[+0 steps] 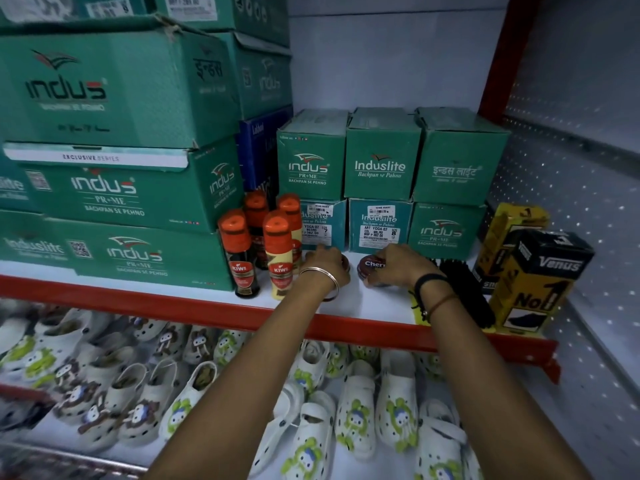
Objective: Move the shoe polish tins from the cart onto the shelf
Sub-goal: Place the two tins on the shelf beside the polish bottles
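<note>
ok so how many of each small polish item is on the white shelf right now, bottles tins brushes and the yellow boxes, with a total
Kiwi bottles with orange caps: 4
Shoe polish tins, one under the left hand and one under the right hand, the latter reading Cherry: 2
Black brush: 1
Yellow and black Venus boxes: 2
Total: 9

Upper shelf (367,303): white surface, red front edge. Green shoe boxes (114,202) are stacked at left and along the back. Four Kiwi polish bottles (273,251) stand upright left of centre. Two dark red polish tins (372,268) lie near the middle, each largely covered by a hand. A black brush (467,292) lies to the right, just beside two yellow-and-black Venus boxes (533,278). Lower shelf (332,386): white, carrying rows of white clogs (356,417) with green or brown decorations.
</note>
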Demonstrator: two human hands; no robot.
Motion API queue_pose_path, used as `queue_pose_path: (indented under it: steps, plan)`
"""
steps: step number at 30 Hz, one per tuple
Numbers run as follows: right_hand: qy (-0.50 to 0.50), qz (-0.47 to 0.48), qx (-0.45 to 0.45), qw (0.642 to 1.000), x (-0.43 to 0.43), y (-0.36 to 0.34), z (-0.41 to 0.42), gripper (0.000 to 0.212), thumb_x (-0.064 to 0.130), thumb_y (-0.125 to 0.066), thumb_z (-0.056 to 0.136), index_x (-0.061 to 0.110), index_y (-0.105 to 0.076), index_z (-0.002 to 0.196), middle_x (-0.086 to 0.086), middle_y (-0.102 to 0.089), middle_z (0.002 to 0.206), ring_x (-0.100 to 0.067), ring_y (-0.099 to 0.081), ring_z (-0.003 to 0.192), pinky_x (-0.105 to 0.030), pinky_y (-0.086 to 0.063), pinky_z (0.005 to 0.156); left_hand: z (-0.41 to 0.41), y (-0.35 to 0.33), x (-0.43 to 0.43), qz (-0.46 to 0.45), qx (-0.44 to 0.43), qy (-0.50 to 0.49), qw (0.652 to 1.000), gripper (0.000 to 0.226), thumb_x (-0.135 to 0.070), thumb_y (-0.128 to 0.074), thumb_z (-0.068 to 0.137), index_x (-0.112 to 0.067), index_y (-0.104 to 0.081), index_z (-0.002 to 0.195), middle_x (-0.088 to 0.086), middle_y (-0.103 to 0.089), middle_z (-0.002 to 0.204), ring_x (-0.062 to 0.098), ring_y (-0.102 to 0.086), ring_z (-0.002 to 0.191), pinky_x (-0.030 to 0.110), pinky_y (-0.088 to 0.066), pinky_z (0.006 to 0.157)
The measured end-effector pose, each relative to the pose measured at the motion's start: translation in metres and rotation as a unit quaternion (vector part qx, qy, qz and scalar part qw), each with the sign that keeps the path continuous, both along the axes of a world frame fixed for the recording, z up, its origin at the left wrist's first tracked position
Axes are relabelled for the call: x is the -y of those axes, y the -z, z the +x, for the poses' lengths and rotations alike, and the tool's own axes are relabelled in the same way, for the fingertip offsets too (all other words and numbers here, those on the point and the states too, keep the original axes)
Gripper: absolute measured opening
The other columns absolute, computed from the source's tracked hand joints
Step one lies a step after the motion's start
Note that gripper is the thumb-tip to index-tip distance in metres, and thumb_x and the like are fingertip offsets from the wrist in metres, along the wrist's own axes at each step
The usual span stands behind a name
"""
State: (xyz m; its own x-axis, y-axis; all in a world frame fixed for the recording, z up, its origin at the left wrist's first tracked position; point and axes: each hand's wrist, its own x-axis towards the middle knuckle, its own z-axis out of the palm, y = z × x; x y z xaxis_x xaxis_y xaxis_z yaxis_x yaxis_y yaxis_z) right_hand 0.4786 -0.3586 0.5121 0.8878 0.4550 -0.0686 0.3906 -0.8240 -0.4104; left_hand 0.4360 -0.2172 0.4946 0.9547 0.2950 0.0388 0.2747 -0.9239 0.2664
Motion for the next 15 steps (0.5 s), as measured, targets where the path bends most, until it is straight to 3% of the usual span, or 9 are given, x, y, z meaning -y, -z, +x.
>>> queue_pose_path:
  steps: [3, 6, 8, 12, 15]
  plan:
    - [-0.005, -0.01, 0.001, 1.0, 0.001, -0.002, -0.005, 0.05, 0.035, -0.076, 0.07, 0.007, -0.064, 0.11, -0.015, -0.065, 0.113, -0.03, -0.062, 0.098, -0.039, -0.054, 0.087, -0.004, -0.002, 0.0, -0.005, 0.009, 0.007, 1.0, 0.034, -0.026, -0.052, 0.089, -0.002, -0.059, 0.113, 0.023, -0.057, 0.122, 0.039, -0.058, 0.109, 0.039, -0.05, 0.089]
    - [-0.025, -0.029, 0.041, 0.998, 0.003, -0.008, -0.015, 0.071, 0.035, -0.071, 0.077, 0.007, -0.043, 0.135, -0.016, -0.041, 0.141, -0.034, -0.044, 0.126, -0.043, -0.04, 0.107, -0.016, -0.007, 0.002, -0.014, 0.059, 0.013, 0.998, 0.031, -0.023, -0.056, 0.087, 0.001, -0.061, 0.106, 0.024, -0.059, 0.116, 0.04, -0.06, 0.105, 0.042, -0.053, 0.087]
    - [-0.033, 0.011, 0.079, 0.996, 0.006, -0.012, -0.026, 0.073, 0.031, -0.067, 0.081, 0.008, -0.033, 0.142, -0.015, -0.034, 0.147, -0.033, -0.037, 0.133, -0.042, -0.035, 0.111, -0.032, -0.012, 0.004, -0.009, 0.114, 0.029, 0.993, 0.026, -0.019, -0.057, 0.085, 0.001, -0.061, 0.102, 0.024, -0.06, 0.112, 0.041, -0.062, 0.1, 0.042, -0.054, 0.081]
    - [-0.057, 0.144, 0.163, 0.974, 0.009, -0.016, -0.064, 0.054, 0.022, -0.06, 0.087, 0.008, -0.041, 0.136, -0.013, -0.046, 0.137, -0.029, -0.051, 0.119, -0.04, -0.044, 0.1, -0.079, -0.018, 0.009, -0.033, 0.253, 0.122, 0.959, 0.025, -0.011, -0.057, 0.082, -0.003, -0.062, 0.105, 0.017, -0.061, 0.11, 0.037, -0.063, 0.096, 0.044, -0.055, 0.079]
    - [-0.073, 0.211, 0.198, 0.954, 0.006, -0.007, -0.1, 0.042, 0.022, -0.06, 0.089, 0.011, -0.05, 0.128, -0.009, -0.053, 0.124, -0.026, -0.059, 0.102, -0.042, -0.051, 0.09, -0.126, -0.015, 0.004, -0.07, 0.315, 0.153, 0.934, 0.03, -0.017, -0.054, 0.084, -0.007, -0.061, 0.111, 0.012, -0.062, 0.11, 0.03, -0.061, 0.098, 0.04, -0.054, 0.08]
